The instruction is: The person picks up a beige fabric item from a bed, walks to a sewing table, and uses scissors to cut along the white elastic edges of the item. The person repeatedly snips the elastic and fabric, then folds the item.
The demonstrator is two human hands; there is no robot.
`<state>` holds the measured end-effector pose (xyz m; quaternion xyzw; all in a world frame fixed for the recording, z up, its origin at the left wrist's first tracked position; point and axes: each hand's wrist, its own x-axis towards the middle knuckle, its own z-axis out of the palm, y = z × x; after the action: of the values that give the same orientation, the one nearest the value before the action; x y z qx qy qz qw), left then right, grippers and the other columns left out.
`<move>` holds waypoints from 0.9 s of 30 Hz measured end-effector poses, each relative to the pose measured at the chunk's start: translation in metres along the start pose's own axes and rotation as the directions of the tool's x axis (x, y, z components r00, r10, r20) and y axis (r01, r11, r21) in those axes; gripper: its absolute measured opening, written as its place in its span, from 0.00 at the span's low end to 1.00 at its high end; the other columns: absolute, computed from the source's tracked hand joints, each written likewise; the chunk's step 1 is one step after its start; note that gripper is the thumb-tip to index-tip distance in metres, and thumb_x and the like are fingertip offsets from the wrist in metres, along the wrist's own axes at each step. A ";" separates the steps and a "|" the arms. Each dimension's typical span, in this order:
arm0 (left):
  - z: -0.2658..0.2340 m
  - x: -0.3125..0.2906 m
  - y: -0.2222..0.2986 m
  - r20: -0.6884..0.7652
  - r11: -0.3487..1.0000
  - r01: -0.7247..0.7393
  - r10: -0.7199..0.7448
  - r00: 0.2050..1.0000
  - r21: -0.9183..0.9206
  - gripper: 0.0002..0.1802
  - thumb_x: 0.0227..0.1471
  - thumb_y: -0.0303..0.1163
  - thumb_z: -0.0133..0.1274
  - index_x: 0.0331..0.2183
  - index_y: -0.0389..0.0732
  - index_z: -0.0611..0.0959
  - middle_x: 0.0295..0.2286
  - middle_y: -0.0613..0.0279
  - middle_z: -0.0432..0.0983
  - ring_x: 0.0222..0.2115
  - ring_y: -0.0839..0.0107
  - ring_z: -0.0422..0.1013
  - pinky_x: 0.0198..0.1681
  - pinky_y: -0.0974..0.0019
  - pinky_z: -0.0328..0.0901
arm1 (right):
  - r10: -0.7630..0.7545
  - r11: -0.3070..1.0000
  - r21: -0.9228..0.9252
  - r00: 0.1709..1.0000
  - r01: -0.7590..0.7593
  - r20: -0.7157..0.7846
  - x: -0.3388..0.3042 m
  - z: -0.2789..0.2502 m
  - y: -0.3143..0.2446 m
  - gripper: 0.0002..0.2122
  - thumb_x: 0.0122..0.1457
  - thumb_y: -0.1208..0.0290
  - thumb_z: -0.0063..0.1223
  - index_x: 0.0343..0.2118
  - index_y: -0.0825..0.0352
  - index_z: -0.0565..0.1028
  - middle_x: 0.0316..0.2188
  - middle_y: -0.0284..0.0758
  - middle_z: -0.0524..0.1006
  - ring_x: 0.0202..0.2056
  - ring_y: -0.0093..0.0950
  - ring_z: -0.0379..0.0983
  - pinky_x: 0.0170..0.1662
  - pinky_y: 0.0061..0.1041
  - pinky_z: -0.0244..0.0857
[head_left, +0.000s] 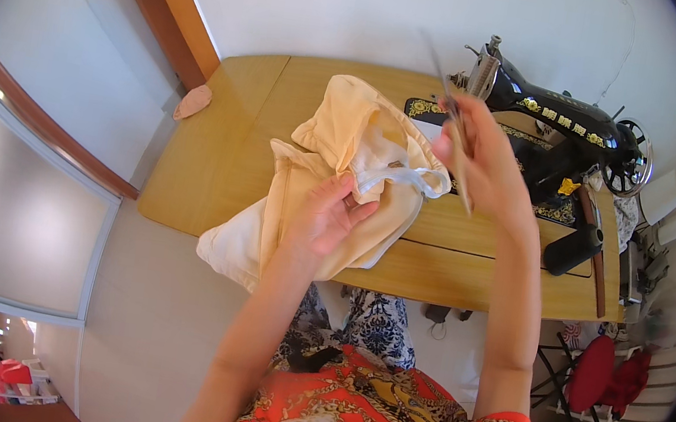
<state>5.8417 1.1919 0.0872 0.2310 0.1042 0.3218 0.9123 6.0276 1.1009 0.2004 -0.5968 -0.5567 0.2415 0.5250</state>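
Apparently soft and light, the cream cloth (294, 183) lies on the counter (219, 128), a sewing machine (562, 113) at two o'clock. The left hand (324, 219) pinches its edge, likely the surest hold; the right hand (481, 155) grips a blurred tool (465, 192), perhaps scissors, pointing to eleven.

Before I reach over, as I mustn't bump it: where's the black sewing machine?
In the head view, the black sewing machine stands at upper right on the wooden table, near the wall, beyond the right hand.
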 end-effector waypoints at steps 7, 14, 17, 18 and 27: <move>0.006 0.001 -0.006 -0.055 1.000 -0.009 0.011 0.998 0.028 0.07 0.49 0.31 0.52 0.31 0.39 0.77 0.30 0.61 0.75 0.34 0.70 0.71 0.38 0.63 0.70 | 0.164 0.894 0.366 0.949 -0.259 0.271 -0.107 0.055 0.008 0.31 0.57 0.44 0.32 0.47 0.74 0.62 0.18 0.28 0.65 0.17 0.16 0.59 0.21 0.16 0.55; 0.006 0.000 -0.003 -0.036 0.999 -0.018 0.020 0.999 0.049 0.06 0.47 0.31 0.54 0.31 0.41 0.77 0.29 0.63 0.76 0.33 0.70 0.72 0.38 0.62 0.70 | 0.218 0.910 0.265 0.912 -0.318 0.347 -0.107 0.067 0.015 0.31 0.58 0.45 0.28 0.44 0.76 0.63 0.12 0.26 0.62 0.14 0.17 0.61 0.19 0.17 0.55; 0.002 0.001 -0.004 -0.008 0.999 -0.018 0.018 1.000 0.035 0.06 0.47 0.31 0.54 0.31 0.42 0.77 0.29 0.63 0.76 0.32 0.71 0.72 0.39 0.61 0.70 | 0.217 0.911 0.262 0.910 -0.319 0.354 -0.107 0.068 0.015 0.31 0.58 0.45 0.28 0.44 0.77 0.63 0.12 0.26 0.63 0.14 0.17 0.61 0.18 0.17 0.55; 0.001 0.001 -0.004 -0.004 0.999 -0.017 0.017 1.000 0.028 0.06 0.47 0.31 0.54 0.31 0.42 0.77 0.29 0.63 0.76 0.31 0.71 0.72 0.39 0.61 0.70 | 0.219 0.909 0.264 0.909 -0.322 0.354 -0.107 0.068 0.015 0.31 0.58 0.45 0.29 0.44 0.77 0.63 0.12 0.26 0.63 0.14 0.17 0.61 0.18 0.17 0.55; 0.003 0.000 -0.005 -0.003 0.999 -0.029 0.029 1.000 0.035 0.06 0.47 0.32 0.54 0.29 0.42 0.78 0.27 0.65 0.75 0.31 0.73 0.71 0.34 0.67 0.69 | 0.244 0.891 0.288 0.906 -0.351 0.346 -0.107 0.069 0.014 0.31 0.59 0.46 0.30 0.44 0.76 0.63 0.12 0.25 0.62 0.13 0.16 0.60 0.18 0.16 0.55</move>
<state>5.8455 1.1878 0.0878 0.2477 0.1080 0.3337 0.9031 5.9449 1.0296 0.1326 -0.5311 -0.4801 0.5012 0.4860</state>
